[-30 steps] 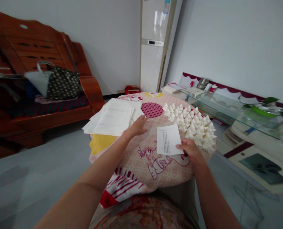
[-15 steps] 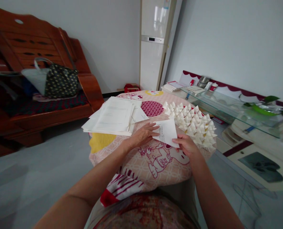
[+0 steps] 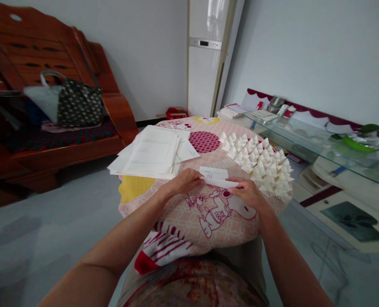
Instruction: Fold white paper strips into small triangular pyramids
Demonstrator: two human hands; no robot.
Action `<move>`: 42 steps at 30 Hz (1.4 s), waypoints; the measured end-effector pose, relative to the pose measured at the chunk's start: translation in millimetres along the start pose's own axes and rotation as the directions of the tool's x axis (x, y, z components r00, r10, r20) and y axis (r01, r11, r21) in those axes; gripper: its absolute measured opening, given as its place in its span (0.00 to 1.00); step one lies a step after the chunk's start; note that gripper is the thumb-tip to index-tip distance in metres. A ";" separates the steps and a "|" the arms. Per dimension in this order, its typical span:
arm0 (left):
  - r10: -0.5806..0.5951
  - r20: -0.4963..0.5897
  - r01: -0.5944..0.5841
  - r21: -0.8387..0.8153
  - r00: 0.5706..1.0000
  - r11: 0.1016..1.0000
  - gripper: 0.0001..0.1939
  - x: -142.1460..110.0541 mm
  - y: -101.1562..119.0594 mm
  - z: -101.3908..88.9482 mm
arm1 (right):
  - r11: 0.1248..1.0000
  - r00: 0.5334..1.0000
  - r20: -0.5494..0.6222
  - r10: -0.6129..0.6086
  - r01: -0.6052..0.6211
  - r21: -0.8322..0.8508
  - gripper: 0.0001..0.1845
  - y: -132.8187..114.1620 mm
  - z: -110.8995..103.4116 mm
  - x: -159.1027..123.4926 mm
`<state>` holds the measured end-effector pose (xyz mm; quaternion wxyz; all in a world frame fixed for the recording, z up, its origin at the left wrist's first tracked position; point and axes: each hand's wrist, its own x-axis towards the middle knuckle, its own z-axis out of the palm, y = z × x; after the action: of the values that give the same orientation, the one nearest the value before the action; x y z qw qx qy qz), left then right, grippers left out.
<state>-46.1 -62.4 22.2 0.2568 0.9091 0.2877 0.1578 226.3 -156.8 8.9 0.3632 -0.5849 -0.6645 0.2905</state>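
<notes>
A small printed sheet of paper [image 3: 215, 174] stretches between my two hands over the cloth-covered table [image 3: 176, 213], its near edge folded up into a white strip. My left hand [image 3: 188, 181] pinches the strip's left end. At the other end, my right hand [image 3: 247, 192] grips it between thumb and fingers. Behind my left hand lies a stack of loose paper sheets [image 3: 154, 149], some with faint print. Rows of white folded paper pieces with pointed tips [image 3: 259, 162] stand close together beyond my right hand.
A wooden bench [image 3: 119, 123] with a dark patterned bag [image 3: 79, 102] stands to the left. Along the right wall runs a glass-topped cabinet [image 3: 307, 132] holding papers, cups and a green bowl [image 3: 360, 143]. A tall white air conditioner [image 3: 204, 72] fills the back corner.
The sheet, held flatter and tilted before, now has its near edge folded up. My left hand has gone from spread fingers on the sheet to pinching its end.
</notes>
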 end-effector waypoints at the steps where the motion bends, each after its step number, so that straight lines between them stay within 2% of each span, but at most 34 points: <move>1: -0.023 0.004 0.023 0.014 1.000 1.000 0.13 0.7 0.5 -1.6 | 0.999 0.999 -0.034 0.028 -0.029 -0.019 0.08 -0.9 1.0 2.7; 4: -0.104 0.035 0.104 -0.026 0.994 0.994 0.17 6.2 -3.4 -4.5 | 0.987 0.987 -0.068 0.149 -0.152 -0.045 0.12 -2.8 2.9 14.9; 7: -0.231 0.042 0.235 -0.132 0.972 0.963 0.15 16.7 -12.5 -3.3 | 0.964 0.965 0.031 0.261 -0.262 0.035 0.11 -4.4 2.7 32.5; 9: -0.329 0.018 0.327 -0.167 0.944 0.930 0.11 24.3 -18.4 0.3 | 0.943 0.945 0.098 0.313 -0.321 0.083 0.09 -4.1 3.2 45.3; 11: -0.398 -0.062 0.381 -0.182 0.915 0.906 0.06 29.8 -22.2 5.9 | 0.927 0.927 0.132 0.351 -0.364 0.093 0.08 -1.8 5.5 56.3; 13: -0.442 -0.166 0.410 -0.195 0.881 0.891 0.22 31.7 -23.5 12.9 | 0.909 0.907 0.145 0.394 -0.408 0.081 0.05 2.1 10.0 63.0; 14: -0.461 -0.208 0.425 -0.198 0.863 0.883 0.30 31.2 -23.3 16.6 | 0.903 0.903 0.127 0.411 -0.422 0.078 0.07 4.2 12.8 64.4; 16: -0.490 -0.250 0.454 -0.191 0.835 0.870 0.38 28.2 -21.9 23.2 | 0.903 0.907 0.043 0.418 -0.421 0.091 0.21 8.1 18.5 63.6; 18: -0.490 -0.270 0.457 -0.179 0.829 0.871 0.40 24.3 -19.6 27.5 | 0.915 0.918 -0.055 0.393 -0.385 0.122 0.37 10.6 23.5 59.7; 20: -0.493 -0.280 0.460 -0.176 0.824 0.870 0.40 21.3 -17.1 29.2 | 0.929 0.930 -0.095 0.356 -0.341 0.144 0.42 12.3 27.1 55.3; 21: -0.498 -0.283 0.466 -0.177 0.820 0.867 0.39 20.4 -15.9 29.1 | 0.935 0.935 -0.103 0.340 -0.324 0.144 0.40 13.3 28.5 53.6; 25: -0.533 -0.302 0.510 -0.159 0.790 0.845 0.38 19.5 -11.6 26.3 | 0.951 0.937 -0.164 0.309 -0.298 0.086 0.20 20.3 32.9 51.9; 27: -0.547 -0.311 0.530 -0.145 0.777 0.835 0.38 19.9 -10.1 25.0 | 0.958 0.938 -0.194 0.286 -0.279 0.065 0.15 24.4 34.9 52.4; 37: -0.581 -0.312 0.570 -0.137 0.751 0.810 0.40 22.7 -8.7 23.5 | 0.964 0.945 -0.188 0.267 -0.266 0.032 0.13 24.4 36.9 50.7; 42: -0.579 -0.306 0.558 -0.160 0.756 0.814 0.39 22.4 -10.9 24.2 | 0.961 0.942 -0.192 0.275 -0.277 0.015 0.13 25.0 37.4 51.2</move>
<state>-22.8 -50.3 -0.6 0.2656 0.7293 0.5850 0.2354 207.0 -101.0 -25.3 0.3777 -0.6997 -0.5396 0.2767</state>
